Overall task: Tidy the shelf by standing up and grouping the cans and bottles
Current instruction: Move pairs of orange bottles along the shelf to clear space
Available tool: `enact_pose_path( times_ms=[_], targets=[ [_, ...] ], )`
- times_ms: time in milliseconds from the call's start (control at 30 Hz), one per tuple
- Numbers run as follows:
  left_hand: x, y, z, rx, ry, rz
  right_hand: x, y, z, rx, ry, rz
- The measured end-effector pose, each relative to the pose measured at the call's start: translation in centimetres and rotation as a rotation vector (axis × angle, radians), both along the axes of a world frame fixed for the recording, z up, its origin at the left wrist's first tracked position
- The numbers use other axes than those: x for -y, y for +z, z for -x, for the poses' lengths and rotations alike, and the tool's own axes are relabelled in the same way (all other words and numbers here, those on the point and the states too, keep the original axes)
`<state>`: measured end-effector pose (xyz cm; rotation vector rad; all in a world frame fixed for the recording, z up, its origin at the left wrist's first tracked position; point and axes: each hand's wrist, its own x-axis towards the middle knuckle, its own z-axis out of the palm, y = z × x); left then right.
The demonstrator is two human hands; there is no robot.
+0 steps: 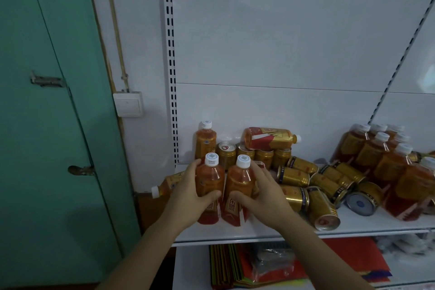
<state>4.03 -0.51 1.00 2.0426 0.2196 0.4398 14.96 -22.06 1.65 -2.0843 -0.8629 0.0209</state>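
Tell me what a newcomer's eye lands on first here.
First, the two orange bottles at the shelf's front left: the left hand grips the left bottle, the right hand the right bottle. Then the toppled gold cans heaped just right of them, and one bottle lying across upright cans behind.

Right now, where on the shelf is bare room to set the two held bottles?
Bare strip along the shelf front edge, before the fallen cans. Some bare space far right front. Crowded: upright cans at the back, right bottle group.
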Motion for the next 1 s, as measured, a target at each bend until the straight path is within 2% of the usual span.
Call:
enact_pose_path(
  times_ms=[133, 200, 267, 367, 567, 700, 1000],
  targets=[
    [-1.2, -0.3, -0.1, -0.035, -0.120, 0.039, 0.0, -1.7, 0.0, -0.114, -0.069, -0.093],
    [-1.7, -0.4, 0.1, -0.040, -0.162, 0.025, -0.1, -2.3, 0.5, -0.097, -0.093, -0.105],
    [-1.7, -0.3, 0.2, -0.025, -0.158, 0.013, -0.2, -2.7, 0.9, -0.069, -0.085, -0.126],
    [-1.0, 0.3, 0.7, 0.008, -0.097, 0.029, -0.2, -2.1, 1.8, -0.127, -0.060, -0.182],
    [2.1, 3.4, 3.0, 0.166, -0.085, 0.086, 3.1, 2.1, 6.1, -0.152, -0.096, -0.392],
    [6.1, 6.2, 3.0, 0.256, -0.193, 0.043, 7.6, 4.9, 8.5, -0.074, -0.205, -0.502],
    [22.1, 6.1, 0.6, 0.302, -0.466, 0.076, 23.5, 5.1, 12.7, 0.046, -0.501, -0.445]
  ],
)
